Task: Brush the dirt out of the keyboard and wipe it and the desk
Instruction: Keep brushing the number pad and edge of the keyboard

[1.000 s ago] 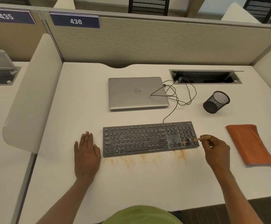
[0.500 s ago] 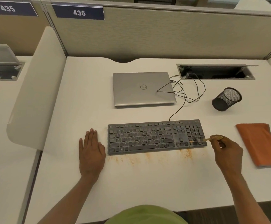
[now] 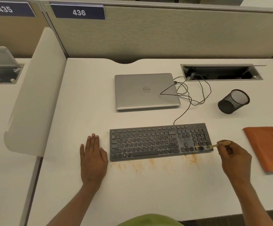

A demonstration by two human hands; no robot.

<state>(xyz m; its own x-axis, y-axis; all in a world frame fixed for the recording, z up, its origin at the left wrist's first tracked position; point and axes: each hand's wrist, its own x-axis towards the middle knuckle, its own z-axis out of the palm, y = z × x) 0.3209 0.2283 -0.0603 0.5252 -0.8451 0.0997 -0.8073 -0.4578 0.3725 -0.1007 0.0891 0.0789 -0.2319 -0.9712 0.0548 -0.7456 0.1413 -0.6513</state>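
**Inspector:** State of the right hand (image 3: pixel 235 156)?

**Assistant:** Its fingers (image 3: pixel 224 143) are curled and pinch the handle of a small brush (image 3: pixel 214 145). The bristle end reaches left of those fingers and touches the near right corner of the keyboard (image 3: pixel 158 141), at the number pad.

**Inspector:** And the left hand (image 3: pixel 92 159)?

**Assistant:** It lies palm down on the counter (image 3: pixel 148 193). Its fingers (image 3: pixel 92 141) are straight, close together and hold nothing. The keyboard's left edge sits just to the right of them. Whether the thumb touches that edge cannot be told.

**Inspector:** Position and condition of the keyboard?

**Assistant:** It lies flat on the counter between the two hands, with a greyish film over the keys on its right part. Orange-brown dirt (image 3: pixel 191 159) is scattered on the counter along its near edge, thickest just left of the right-hand fingers.

**Inspector:** Other items?

**Assistant:** An orange cloth (image 3: pixel 266 147) lies flat to the right of the right-hand fingers, apart from them. Beyond those fingers a black mesh cup (image 3: pixel 233 101) lies tipped on its side. A closed silver laptop (image 3: pixel 146 91) rests beyond the keyboard. Black cable (image 3: pixel 189 98) loops to its right and runs toward an open hatch (image 3: pixel 220 72) in the counter. One strand reaches the keyboard's far edge.
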